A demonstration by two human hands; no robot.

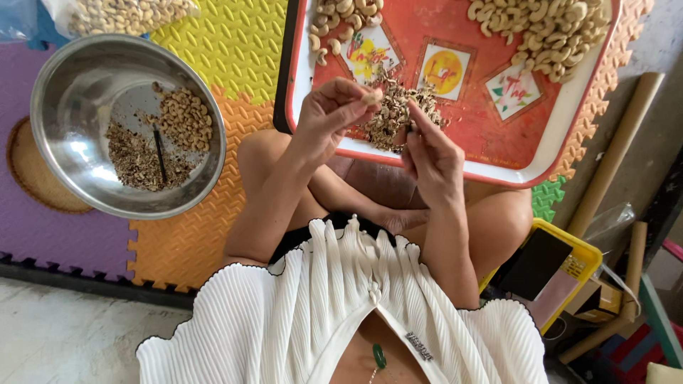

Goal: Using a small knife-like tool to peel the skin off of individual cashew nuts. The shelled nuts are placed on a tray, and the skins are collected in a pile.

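My left hand (329,114) pinches a pale cashew nut (371,97) between thumb and fingertips above the near edge of a red tray (491,153). My right hand (430,156) is curled around a small dark tool (410,130) right beside the nut. Under both hands a heap of brown nut skins (395,110) lies on the tray. Piles of cashews (544,28) fill the tray's far right, and more cashews (341,21) sit at its far left. The tray rests across my knees.
A steel bowl (78,85) on the left holds peeled cashews (183,117), brown skins and a thin dark stick. Coloured foam mats (220,50) cover the floor. A bag of nuts (121,14) lies at top left. A yellow crate (580,259) and cardboard tubes stand at right.
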